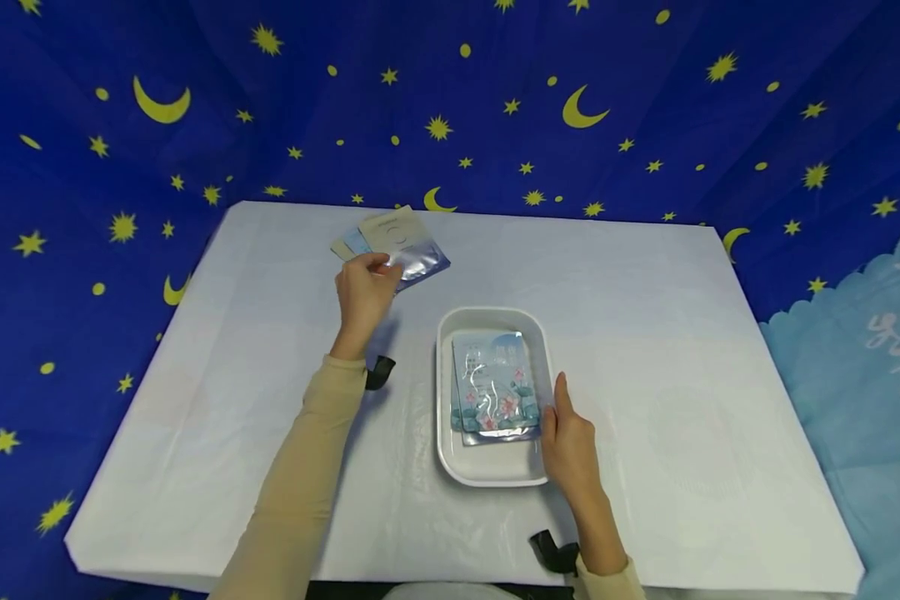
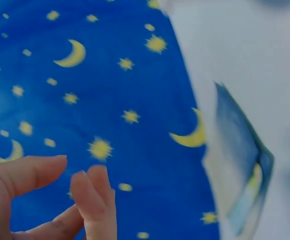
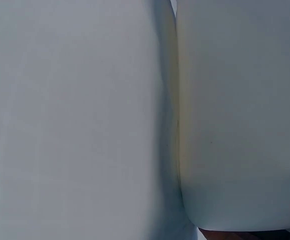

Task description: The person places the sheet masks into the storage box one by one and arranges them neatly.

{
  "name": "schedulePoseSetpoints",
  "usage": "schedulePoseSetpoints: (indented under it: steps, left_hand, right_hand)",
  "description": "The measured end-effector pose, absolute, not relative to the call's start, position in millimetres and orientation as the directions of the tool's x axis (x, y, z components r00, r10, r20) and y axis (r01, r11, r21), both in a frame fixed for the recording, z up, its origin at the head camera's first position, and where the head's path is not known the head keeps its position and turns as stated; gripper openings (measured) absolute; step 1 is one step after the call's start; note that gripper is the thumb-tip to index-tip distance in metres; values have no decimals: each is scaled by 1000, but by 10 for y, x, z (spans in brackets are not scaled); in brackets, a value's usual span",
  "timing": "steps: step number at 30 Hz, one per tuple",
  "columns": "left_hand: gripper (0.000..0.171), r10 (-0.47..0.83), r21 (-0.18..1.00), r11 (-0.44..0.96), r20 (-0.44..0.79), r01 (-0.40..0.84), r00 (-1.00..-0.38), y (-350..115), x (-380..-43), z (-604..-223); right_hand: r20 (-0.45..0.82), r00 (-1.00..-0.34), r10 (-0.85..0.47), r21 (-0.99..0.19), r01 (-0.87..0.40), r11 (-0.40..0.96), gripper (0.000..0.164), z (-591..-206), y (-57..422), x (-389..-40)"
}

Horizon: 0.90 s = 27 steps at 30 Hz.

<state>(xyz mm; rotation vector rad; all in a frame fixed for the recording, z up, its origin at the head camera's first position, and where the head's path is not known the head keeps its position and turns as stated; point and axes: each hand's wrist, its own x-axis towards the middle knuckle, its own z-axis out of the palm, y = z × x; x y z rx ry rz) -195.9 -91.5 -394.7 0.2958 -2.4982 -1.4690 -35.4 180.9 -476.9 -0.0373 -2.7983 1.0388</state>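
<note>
A white rectangular tray (image 1: 495, 478) stands on the table in front of the person. Flat sheet-mask sachets (image 1: 495, 383) lie stacked in it, the top one pale blue with pink flowers. My right hand (image 1: 572, 446) holds the tray's right side, thumb at the rim and index finger pointing forward. In the right wrist view the tray's outer wall (image 3: 245, 115) fills the right part. At the far side lie more sachets (image 1: 397, 229), fanned out, the top one beige and silvery blue. My left hand (image 1: 363, 298) is close over their near edge; the left wrist view shows nothing between its parted thumb and fingers.
The table (image 1: 682, 350) has a white cover. Behind it and along the left hangs a blue cloth (image 1: 360, 100) with yellow moons and stars. A light-blue scalloped cloth (image 1: 855, 358) hangs at the right. Black straps (image 1: 379, 372) stick out at both wrists.
</note>
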Motion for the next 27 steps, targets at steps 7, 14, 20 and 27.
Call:
schedulePoseSetpoints:
  steps: [7,14,20,27]
  left_hand:
    - [40,-329,838,507,-27,-201,-944,-1000,-2526,-4286]
    - [47,-353,723,610,-120,-326,-928,-974,-2754,-4647]
    - [60,-403,624,676,-134,-393,-905,-914,-2840,-4762]
    - [68,-488,686,581,-136,-438,-862,-893,-2896,-4815]
  right_hand:
    - [88,-992,88,-652,9,758,50,-4763,1820,-340]
    - [96,-992,84,-642,3,767,51,-4757,1810,-326]
    - [117,-990,77,-630,-15,777,51,-4773,1820,-321]
    - [144,-987,70,-631,-37,775,50,-4777,1833,-332]
